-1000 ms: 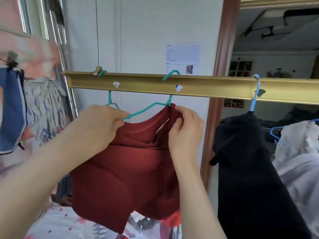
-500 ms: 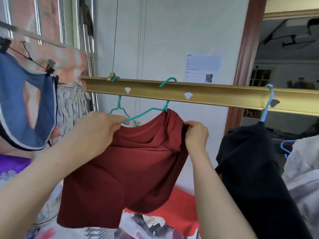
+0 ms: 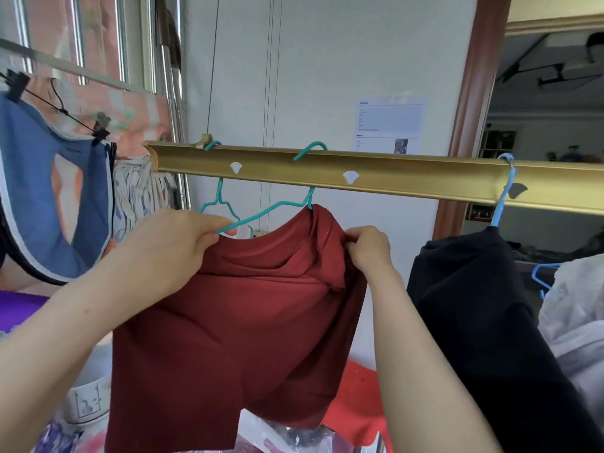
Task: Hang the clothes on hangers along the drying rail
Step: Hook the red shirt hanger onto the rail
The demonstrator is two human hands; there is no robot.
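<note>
A dark red garment hangs half on a teal wire hanger whose hook sits over the gold drying rail. My left hand grips the garment's left top edge together with the hanger's bare left arm. My right hand pinches the red cloth at the hanger's right shoulder. A second teal hanger hangs bare behind, further left on the rail.
A black garment on a light blue hanger hangs to the right, with pale clothes beyond it. Blue clothing is clipped at the left. A white wall and a brown door frame stand behind the rail.
My right hand slid from the hanger's neck down to its right shoulder, pulling the red cloth over it. My left hand kept its grip. The view shifted left.
</note>
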